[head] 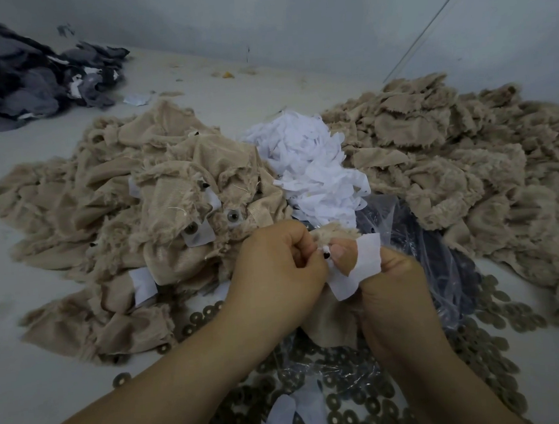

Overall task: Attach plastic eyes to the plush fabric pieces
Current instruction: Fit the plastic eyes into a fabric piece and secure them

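Both my hands meet at the centre over a beige plush piece [328, 321] that hangs below them. My left hand [275, 271] is closed on the piece's fuzzy top edge. My right hand [388, 270] pinches the piece together with a white backing patch [364, 262]. Between my thumbs a small black plastic eye [326, 254] pokes out on a white stem. The heap on the left [122, 203] is beige pieces lying inside out, with eye backs [233, 216] and white patches showing.
A heap of beige plush pieces [460, 166] lies at the right, a mound of white patches [311, 163] in the middle. Several dark washers [497, 315] are strewn in front, around a clear plastic bag [433, 260]. Dark grey fabric [24, 80] is piled at the far left.
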### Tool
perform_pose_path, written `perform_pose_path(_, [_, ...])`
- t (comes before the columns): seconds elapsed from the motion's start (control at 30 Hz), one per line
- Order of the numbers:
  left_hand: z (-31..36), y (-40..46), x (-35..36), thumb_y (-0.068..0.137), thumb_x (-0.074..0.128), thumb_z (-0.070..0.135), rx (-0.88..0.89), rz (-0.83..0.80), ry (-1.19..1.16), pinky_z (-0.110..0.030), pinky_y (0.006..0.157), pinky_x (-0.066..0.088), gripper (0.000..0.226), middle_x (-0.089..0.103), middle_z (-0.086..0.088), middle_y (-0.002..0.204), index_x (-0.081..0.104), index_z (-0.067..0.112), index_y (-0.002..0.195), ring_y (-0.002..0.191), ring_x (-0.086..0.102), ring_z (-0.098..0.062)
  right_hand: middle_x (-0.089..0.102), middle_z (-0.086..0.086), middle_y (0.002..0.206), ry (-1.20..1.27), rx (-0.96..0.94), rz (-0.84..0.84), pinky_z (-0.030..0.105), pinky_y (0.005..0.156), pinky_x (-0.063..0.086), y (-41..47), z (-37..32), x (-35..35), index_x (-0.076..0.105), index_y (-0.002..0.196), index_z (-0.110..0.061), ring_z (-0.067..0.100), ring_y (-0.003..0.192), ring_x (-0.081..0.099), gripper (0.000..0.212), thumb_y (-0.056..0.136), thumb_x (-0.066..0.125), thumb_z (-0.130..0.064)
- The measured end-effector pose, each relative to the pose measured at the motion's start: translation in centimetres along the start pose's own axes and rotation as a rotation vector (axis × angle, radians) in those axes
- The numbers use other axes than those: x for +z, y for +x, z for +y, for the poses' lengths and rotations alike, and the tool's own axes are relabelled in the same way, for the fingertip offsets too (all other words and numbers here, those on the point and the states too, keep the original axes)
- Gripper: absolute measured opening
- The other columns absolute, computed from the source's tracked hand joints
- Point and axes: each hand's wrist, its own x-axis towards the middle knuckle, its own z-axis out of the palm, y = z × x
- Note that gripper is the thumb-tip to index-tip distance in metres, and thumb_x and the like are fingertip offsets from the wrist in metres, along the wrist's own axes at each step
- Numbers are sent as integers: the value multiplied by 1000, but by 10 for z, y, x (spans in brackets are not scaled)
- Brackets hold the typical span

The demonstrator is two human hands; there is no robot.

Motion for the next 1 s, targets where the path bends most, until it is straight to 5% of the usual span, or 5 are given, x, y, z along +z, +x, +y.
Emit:
perform_pose_path(0.27, [-2,11,-17,76,80,7,-38,-60,-29,-17,41,34,27,51,-7,41,59,10,60,37,40,-8,79,5,89,-43,65,42,25,64,58,1,-6,3,82,84,-24,17,79,76,32,57,81,-41])
perform_pose_path(0.57, [-25,21,-65,72,85,32,-101,-759,710,-12,47,40,17,62,17,58,71,24,68,55,57,1,79,-5,84,-41,81,56,15,61,54,-1,-9,7,81,78,-29,5,75,74,18,61,78,-34])
perform_pose_path(0.7, [-40,14,-67,69,86,36,-99,-752,864,-22,54,44,23,62,11,74,66,25,74,68,57,-6,78,-5,81,-15,105,72,15,57,53,-2,-10,9,81,74,-30,4,71,73,14,61,77,-28])
perform_pose_path(0.9, [-43,8,-62,76,82,24,-91,-801,784,-13,52,39,14,61,12,72,72,19,83,66,56,-5,77,-7,76,-41,98,76,14,56,52,-2,-9,10,81,70,-29,2,67,72,26,83,72,-9])
perform_pose_path(1.0, [-42,8,-57,83,72,14,-65,-793,807,-26,61,51,4,68,-1,86,71,12,86,76,62,-16,78,-5,80,-36,96,67,14,59,54,-3,-10,11,81,72,-28,4,71,73,27,85,71,-7])
